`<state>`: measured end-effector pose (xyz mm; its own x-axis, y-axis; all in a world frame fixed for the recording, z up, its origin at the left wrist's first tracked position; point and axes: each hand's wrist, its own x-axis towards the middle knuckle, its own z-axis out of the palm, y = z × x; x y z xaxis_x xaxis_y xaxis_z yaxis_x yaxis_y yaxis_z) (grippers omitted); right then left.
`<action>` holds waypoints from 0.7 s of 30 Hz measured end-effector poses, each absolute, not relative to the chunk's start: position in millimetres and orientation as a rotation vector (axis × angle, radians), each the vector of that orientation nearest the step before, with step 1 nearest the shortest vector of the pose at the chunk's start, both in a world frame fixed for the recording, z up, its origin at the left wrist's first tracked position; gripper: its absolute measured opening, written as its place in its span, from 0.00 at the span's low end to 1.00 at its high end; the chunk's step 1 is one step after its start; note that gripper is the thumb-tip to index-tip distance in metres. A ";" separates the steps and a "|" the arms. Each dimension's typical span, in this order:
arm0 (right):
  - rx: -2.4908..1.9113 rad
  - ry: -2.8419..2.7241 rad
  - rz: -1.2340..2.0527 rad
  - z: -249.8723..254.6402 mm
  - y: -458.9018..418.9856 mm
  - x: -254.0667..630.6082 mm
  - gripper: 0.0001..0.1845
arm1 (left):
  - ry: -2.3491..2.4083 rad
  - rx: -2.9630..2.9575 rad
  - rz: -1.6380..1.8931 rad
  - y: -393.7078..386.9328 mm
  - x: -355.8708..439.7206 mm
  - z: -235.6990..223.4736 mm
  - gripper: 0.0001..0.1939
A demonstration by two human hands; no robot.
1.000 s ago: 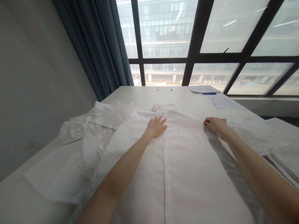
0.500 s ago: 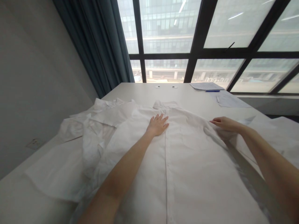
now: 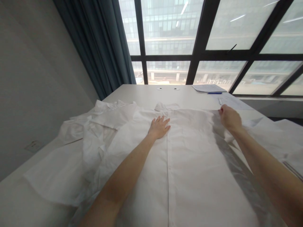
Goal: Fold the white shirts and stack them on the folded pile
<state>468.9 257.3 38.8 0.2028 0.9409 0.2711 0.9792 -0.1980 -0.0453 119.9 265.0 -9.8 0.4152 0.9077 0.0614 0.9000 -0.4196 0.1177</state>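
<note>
A white button-front shirt [image 3: 189,157] lies spread before me, its collar pointing toward the window and its placket running down the middle. Flat on the upper chest rests my left hand [image 3: 159,127], fingers spread, just below the collar [image 3: 167,106]. At the shoulder on the right, my right hand [image 3: 229,117] is closed around the shirt's edge and holds it raised off the table. The fabric stretches taut from the collar to that grip, with a shaded fold hanging beneath it.
More white garments [image 3: 68,157] lie crumpled on the left, and white fabric [image 3: 279,142] covers the right side. Toward the back of the white table [image 3: 142,93] are papers [image 3: 208,88] and a blue pen [image 3: 215,93]. A dark curtain [image 3: 99,41] hangs beside the window.
My right hand has risen and turned, lifting the shirt's shoulder edge and drawing it straighter. My left hand stays pressed on the chest.
</note>
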 end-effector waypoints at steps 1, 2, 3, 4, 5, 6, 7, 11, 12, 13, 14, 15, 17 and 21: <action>-2.277 -1.788 -0.329 42.4 254.2 469.9 0.24 | 1.657 2.585 0.181 264.7 120.0 -9.8 0.28; -2.284 -1.755 -0.367 45.2 251.6 469.8 0.23 | 1.657 2.584 0.183 264.6 120.1 -9.8 0.28; -2.282 -1.741 -0.393 47.0 249.7 468.3 0.22 | 1.656 2.583 0.182 264.6 120.1 -9.9 0.28; -2.268 -1.742 -0.414 47.8 248.9 465.1 0.20 | 1.654 2.582 0.180 264.8 120.0 -9.9 0.28; -2.240 -1.760 -0.432 47.7 249.3 460.3 0.20 | 1.653 2.580 0.177 265.1 119.8 -10.1 0.28; -2.200 -1.797 -0.439 46.5 250.9 453.7 0.20 | 1.652 2.578 0.174 265.5 119.7 -10.3 0.28; -2.151 -1.855 -0.429 44.0 253.6 445.7 0.20 | 1.651 2.576 0.170 265.8 119.5 -10.5 0.28; -1.954 -2.192 -0.208 19.8 266.3 405.6 0.20 | 1.639 2.568 0.153 266.4 119.4 -11.2 0.28; -1.926 -2.255 -0.144 11.0 267.7 396.0 0.21 | 1.637 2.566 0.148 266.4 119.6 -11.2 0.28; -1.907 -2.301 -0.095 2.2 268.1 387.7 0.22 | 1.635 2.565 0.143 266.4 119.7 -10.9 0.28; -1.905 -2.319 -0.062 -5.9 267.6 381.1 0.24 | 1.631 2.564 0.138 266.8 119.8 -10.3 0.28; -1.906 -2.328 -0.035 -12.5 266.7 376.7 0.25 | 1.625 2.565 0.131 267.6 119.6 -9.5 0.29; -1.906 -2.333 0.000 -19.3 265.8 374.5 0.28 | 1.602 2.569 0.113 271.4 117.9 -7.1 0.29; -1.897 -2.323 0.026 -11.9 277.2 389.5 0.27 | 1.610 2.571 0.114 288.8 104.3 -0.9 0.26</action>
